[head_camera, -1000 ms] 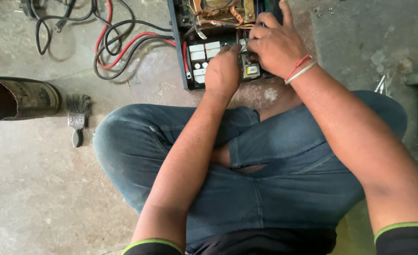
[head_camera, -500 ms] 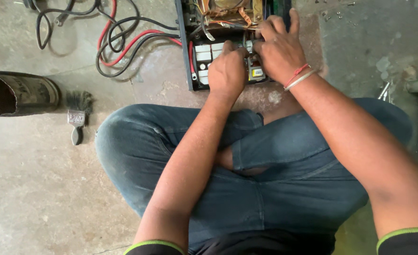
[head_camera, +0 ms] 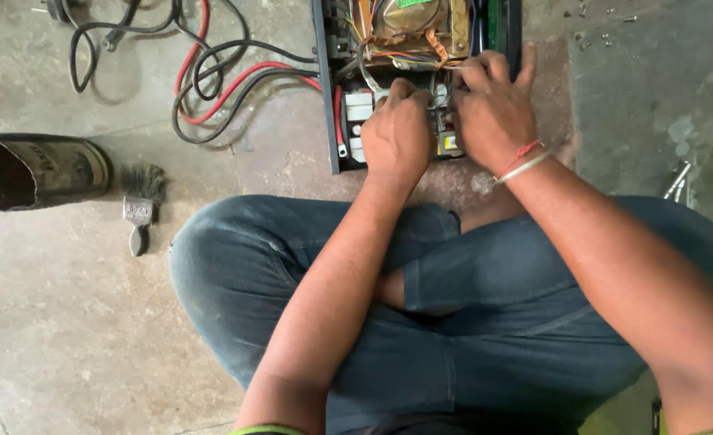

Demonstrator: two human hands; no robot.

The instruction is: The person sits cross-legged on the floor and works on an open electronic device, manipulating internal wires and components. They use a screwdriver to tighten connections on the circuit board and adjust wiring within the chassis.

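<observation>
Here, both hands work inside an opened electrical unit that sits on the concrete floor just ahead of the person's crossed legs. The left hand is curled into a loose fist over the front panel, fingers tucked down among the small white sockets and switches; whether it pinches a part or only presses on it cannot be told, since the knuckles hide the tips. The right hand, touching the left at the thumb side, has its fingers bent down onto the same strip of parts, with the fingertips likewise hidden.

The unit looks heavy, judging by the taped transformer just beyond the fingers, and its sheet-metal walls appear stiff with thin edges. The small fittings under the hands seem light and brittle, and the thin coloured wires above the left knuckles soft and easily pulled. The safest hold is probably on the plastic bodies, not the leads.

Left of the hands lie red and black cables, a small brush and a dark tube.
</observation>
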